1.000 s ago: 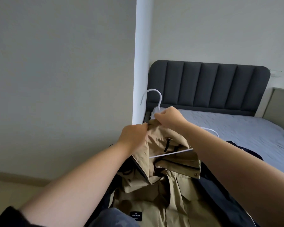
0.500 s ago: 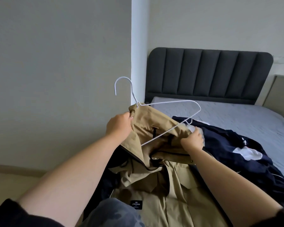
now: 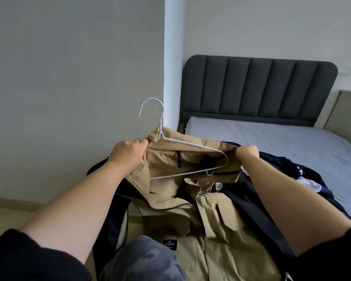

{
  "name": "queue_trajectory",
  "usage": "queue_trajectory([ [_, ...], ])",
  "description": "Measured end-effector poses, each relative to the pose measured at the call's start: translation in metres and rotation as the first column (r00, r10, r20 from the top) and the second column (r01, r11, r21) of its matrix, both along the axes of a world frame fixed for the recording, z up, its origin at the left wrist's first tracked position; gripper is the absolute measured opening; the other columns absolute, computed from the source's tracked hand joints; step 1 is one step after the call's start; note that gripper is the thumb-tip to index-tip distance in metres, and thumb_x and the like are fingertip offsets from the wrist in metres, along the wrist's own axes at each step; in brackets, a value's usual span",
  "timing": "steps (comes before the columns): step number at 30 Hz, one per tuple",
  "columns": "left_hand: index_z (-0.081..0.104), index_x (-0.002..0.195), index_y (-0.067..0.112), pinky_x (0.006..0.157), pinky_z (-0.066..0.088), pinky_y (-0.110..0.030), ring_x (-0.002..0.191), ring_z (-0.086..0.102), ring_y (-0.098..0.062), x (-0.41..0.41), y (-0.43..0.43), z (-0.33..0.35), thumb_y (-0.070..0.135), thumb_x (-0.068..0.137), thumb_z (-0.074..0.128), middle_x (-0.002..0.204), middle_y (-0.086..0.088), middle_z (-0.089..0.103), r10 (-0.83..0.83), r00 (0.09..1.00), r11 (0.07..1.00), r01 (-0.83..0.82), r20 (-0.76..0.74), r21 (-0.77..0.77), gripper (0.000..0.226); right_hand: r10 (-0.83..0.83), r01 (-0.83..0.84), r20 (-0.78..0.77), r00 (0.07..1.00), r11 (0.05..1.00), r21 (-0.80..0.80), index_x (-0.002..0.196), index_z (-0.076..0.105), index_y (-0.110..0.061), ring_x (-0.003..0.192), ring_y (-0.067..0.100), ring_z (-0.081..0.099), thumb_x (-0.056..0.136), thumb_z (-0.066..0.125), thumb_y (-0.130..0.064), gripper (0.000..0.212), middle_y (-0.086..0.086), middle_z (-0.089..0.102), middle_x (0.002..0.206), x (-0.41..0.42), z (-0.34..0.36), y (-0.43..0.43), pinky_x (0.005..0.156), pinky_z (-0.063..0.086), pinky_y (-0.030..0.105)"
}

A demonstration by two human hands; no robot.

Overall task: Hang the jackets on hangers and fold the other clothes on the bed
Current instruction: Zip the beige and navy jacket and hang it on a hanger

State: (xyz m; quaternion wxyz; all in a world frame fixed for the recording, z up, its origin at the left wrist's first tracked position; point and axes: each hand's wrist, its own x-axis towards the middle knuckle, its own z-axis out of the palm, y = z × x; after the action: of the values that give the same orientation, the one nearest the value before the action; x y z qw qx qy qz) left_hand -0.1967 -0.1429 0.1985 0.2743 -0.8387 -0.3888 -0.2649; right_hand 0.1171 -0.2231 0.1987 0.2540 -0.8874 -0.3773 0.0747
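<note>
Around: grey bed [image 3: 272,138] w/ dark padded headboard [image 3: 257,88] behind, white wall corner [image 3: 171,57] to its left, beige panel [image 3: 346,110] far right, cut by frame edge. Heap of navy clothes [image 3: 304,173] on bed just right of R forearm, white patch in it. More dark cloth [image 3: 111,226] under and left of the tan jkt. Camo-print knee [image 3: 142,258] at bottom centre, overlapping jkt near a small black label [image 3: 170,244], print too small to read.

Tan jkt [image 3: 170,163] front and centre, upper part lifted, lower part draped down toward camera. White wire hanger [image 3: 190,144] inside the collar opening, hook poking out top left, lower bar across the lining.

L hand [image 3: 128,153]: fingers curled, pinching jkt's collar edge right by hanger's neck. R hand [image 3: 247,152]: fingers curled tight on jkt's other shoulder edge at hanger's right end. Fingertips hidden behind knuckles, so can't tell if wire also in grip. Forearms bare, black sleeves [image 3: 18,258] at bottom corners, blocking part of the heap.
</note>
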Motion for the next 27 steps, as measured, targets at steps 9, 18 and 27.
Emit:
queue_trajectory([
  [9,0.06,0.077,0.003,0.045,0.046,-0.027,0.053,0.065,-0.028,0.009,-0.005,0.008,-0.002,0.058,0.075,0.063,-0.013,0.065,0.167,0.984,0.981,-0.173,-0.067,-0.093,0.025,0.105,-0.049,-0.464,0.88,0.99,0.132,0.05,0.058,-0.02,0.048,0.016,0.044,0.085,0.051,-0.002,0.041,-0.002,0.052,0.038,-0.069,0.033,0.012,0.05,0.041,0.021],
  [18,0.049,0.107,0.012,0.063,0.035,-0.032,0.089,0.061,-0.036,0.036,-0.008,0.001,0.015,0.094,0.039,0.1,-0.012,0.065,0.049,0.988,0.945,0.002,0.147,-0.328,0.017,0.588,-0.365,-0.598,0.544,0.808,0.463,0.061,0.052,-0.006,0.044,0.023,0.047,0.095,0.041,-0.027,0.042,0.011,0.051,0.053,-0.139,0.074,0.021,0.046,0.04,0.023],
  [27,0.056,0.092,0.014,0.062,0.033,-0.03,0.084,0.058,-0.038,0.019,-0.01,0.014,0.015,0.09,0.042,0.09,-0.013,0.065,0.037,0.92,0.919,0.123,0.39,-0.376,0.014,0.527,-0.564,0.26,0.809,0.82,0.093,0.085,0.056,-0.018,0.089,0.023,0.054,0.099,0.034,-0.042,0.036,-0.001,0.057,0.082,-0.1,0.052,0.023,0.093,0.031,0.041],
])
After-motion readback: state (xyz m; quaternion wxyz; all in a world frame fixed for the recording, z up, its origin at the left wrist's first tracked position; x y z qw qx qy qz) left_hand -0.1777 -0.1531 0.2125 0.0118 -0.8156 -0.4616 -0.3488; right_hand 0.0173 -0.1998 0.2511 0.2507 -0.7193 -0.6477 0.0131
